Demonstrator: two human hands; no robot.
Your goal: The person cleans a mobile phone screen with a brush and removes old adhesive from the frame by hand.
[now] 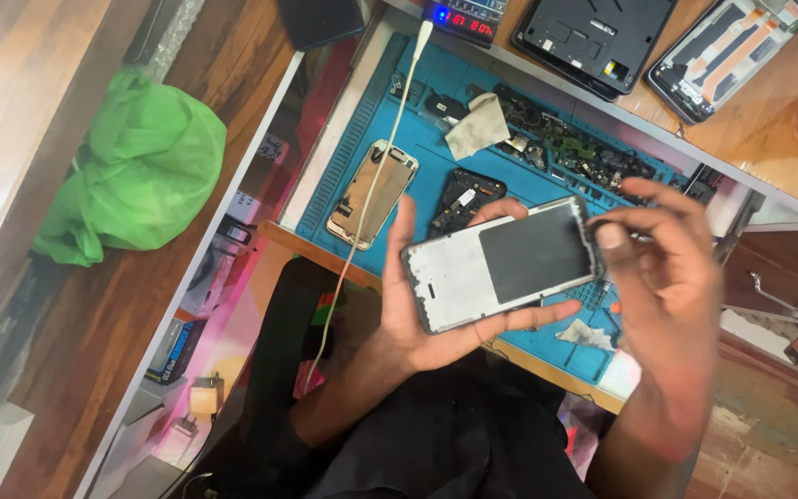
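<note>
Head view, single frame.

Item in hand: phone frame (501, 265), white inner face with a dark grey panel on its right half, held flat and face-up above the blue work mat (436, 102), near the person's lap.

Left hand (422, 305): cradles the frame from beneath; thumb up along the left short edge, fingers (533, 319) wrapped under and clamped on the lower long edge.

Right hand (671, 268): blurred with motion, at the frame's right short edge. Thumb and forefinger pressed together there, seemingly pinching the edge or a thin dark strip; whether a tool is held cannot be told.

Handling note (judgement): work at that edge calls for a steady left-hand grip, a shallow pull along the frame and not away from it, and slow force, since thin trim or adhesive is likely to tear or bend.

On the bench: a second opened phone (373, 194) with gold rim lying on the mat, a white cable (390, 139) crossing over it; a dark phone part (466, 196) just beside; crumpled wipe (477, 125); scattered small components (565, 148).

Elsewhere: green bag (140, 171) on a wooden surface, well apart to the left.
</note>
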